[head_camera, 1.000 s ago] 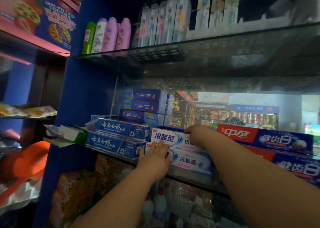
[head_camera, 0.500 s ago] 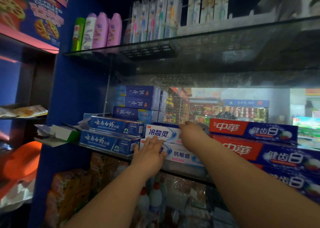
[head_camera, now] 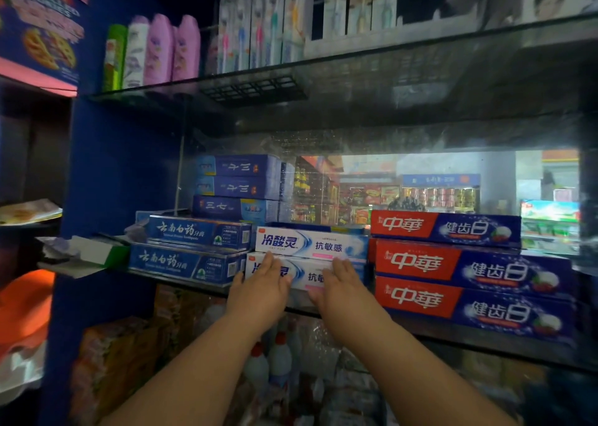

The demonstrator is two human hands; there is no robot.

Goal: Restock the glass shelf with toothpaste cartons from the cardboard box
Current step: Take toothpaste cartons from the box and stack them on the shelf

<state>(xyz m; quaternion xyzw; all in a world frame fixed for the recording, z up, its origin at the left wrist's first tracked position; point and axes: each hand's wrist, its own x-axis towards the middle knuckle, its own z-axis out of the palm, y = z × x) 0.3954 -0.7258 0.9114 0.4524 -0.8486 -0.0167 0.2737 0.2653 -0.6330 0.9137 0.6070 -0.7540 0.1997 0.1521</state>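
While we are reaching forward with both arms, our left grip (head_camera: 259,285) and right grip (head_camera: 343,288) are lying open and flat, fingers straight, against the front face of the lower white toothpaste carton (head_camera: 305,276). They are pressing it and clasping nothing. The left grip is covering the carton's left part and the right grip its right part, with a strip of print showing between them. That carton is sitting on the glass shelf (head_camera: 437,332). A second white carton (head_camera: 310,242) is lying directly on top of it, just above our fingertips. Just left of the left grip, two blue cartons (head_camera: 194,231) are lying stacked. Just right of the right grip, three red-and-blue cartons (head_camera: 469,268) are lying piled close beside the white pair. Farther back and up to the left, darker blue cartons (head_camera: 236,186) are sitting in a stack. Well above the grips, an upper glass shelf (head_camera: 356,60) is carrying pink bottles (head_camera: 161,50) and toothbrush packs (head_camera: 259,27). Below the grips, red-capped white bottles (head_camera: 278,361) are standing.
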